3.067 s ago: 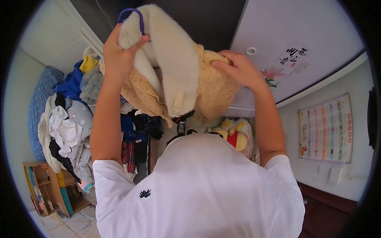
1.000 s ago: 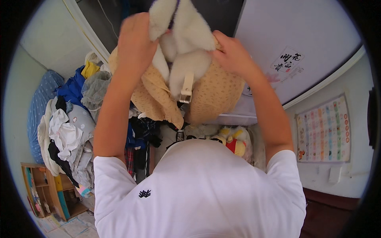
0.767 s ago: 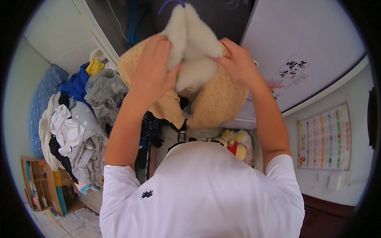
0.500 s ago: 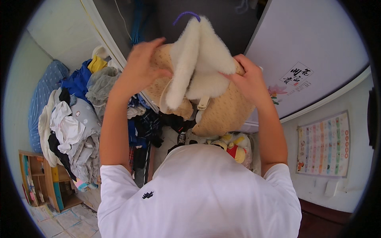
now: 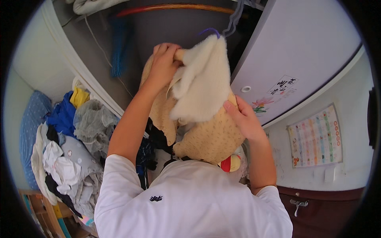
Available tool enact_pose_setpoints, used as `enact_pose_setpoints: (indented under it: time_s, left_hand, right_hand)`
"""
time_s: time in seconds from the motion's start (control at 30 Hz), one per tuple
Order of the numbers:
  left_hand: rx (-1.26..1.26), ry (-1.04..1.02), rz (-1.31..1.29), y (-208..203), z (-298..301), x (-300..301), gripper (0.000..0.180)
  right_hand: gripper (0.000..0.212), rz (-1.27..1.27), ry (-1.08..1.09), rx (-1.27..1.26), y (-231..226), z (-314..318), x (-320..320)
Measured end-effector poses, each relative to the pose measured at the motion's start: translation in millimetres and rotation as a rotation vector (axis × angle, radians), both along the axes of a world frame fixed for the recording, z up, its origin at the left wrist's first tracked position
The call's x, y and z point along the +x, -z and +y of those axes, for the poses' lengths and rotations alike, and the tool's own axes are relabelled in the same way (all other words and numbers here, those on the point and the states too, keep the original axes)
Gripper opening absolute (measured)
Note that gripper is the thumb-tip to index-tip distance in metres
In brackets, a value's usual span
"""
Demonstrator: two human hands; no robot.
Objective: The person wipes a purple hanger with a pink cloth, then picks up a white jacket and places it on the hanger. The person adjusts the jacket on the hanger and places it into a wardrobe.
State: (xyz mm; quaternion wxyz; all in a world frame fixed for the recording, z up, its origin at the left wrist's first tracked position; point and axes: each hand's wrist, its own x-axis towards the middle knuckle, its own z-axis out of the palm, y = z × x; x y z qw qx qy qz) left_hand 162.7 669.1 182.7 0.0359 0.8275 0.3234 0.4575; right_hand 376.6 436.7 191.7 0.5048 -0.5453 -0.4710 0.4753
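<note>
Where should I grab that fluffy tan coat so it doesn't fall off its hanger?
Probably at the shoulder, from the side, like the left hand gripping the top of the tan coat near the purple hanger hook. Its weight hangs from there. The right hand steadies the drooping body lower down.

A heap of clothes [image 5: 65, 158] fills the left side: a blue garment [image 5: 59, 117] and a yellow one [image 5: 79, 97] at the top, grey mesh fabric [image 5: 93, 123] beside them, white and grey pieces lower down. A blue patterned pillow [image 5: 31, 123] lies against the heap's far left edge. Below it stands a wooden shelf [image 5: 43, 210]. A wooden rail [image 5: 174, 8] runs across the top of the wardrobe, with a blue cloth [image 5: 117, 47] hanging under it. The white wardrobe door [image 5: 297, 51] on the right bears a flower sticker [image 5: 264, 104] and a round pull [image 5: 245, 89]. A colourful chart [image 5: 315, 139] hangs on the wall near a light switch [image 5: 329, 174]. A dark brown cabinet [image 5: 321, 210] sits underneath.
</note>
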Motion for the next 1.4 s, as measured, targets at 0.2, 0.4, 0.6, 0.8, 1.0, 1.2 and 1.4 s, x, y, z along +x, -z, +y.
enact_pose_setpoints:
  time_s: [0.2, 0.4, 0.6, 0.8, 1.0, 1.2, 1.4]
  left_hand:
    - [-0.875, 0.367, -0.362, 8, 26, 47, 0.057]
    - [-0.868, 0.606, -0.224, 36, 21, 52, 0.09]
    - [-0.655, 0.545, 0.001, 76, 28, 60, 0.082]
    - [-0.718, 0.678, -0.123, 122, 18, 91, 0.065]
    - [-0.548, 0.622, 0.052, 147, 25, 121, 0.067]
    - [-0.655, 0.693, -0.029, 149, 17, 163, 0.067]
    - [-0.454, 0.81, -0.098, 132, 25, 151, 0.071]
  right_hand:
    - [0.034, -0.141, 0.358, 0.054, -2, 38, -25]
    - [0.037, -0.378, 0.637, 0.149, 25, 110, -33]
    - [0.038, -0.517, 0.946, 0.305, 32, 188, -18]
    - [0.033, -0.678, 1.017, 0.197, 24, 229, 9]
    - [0.028, -0.828, 1.013, 0.149, 34, 234, 28]
    - [0.026, -0.792, 1.162, 0.211, 51, 240, 39]
    - [0.022, -0.912, 1.273, 0.2, 38, 238, 20]
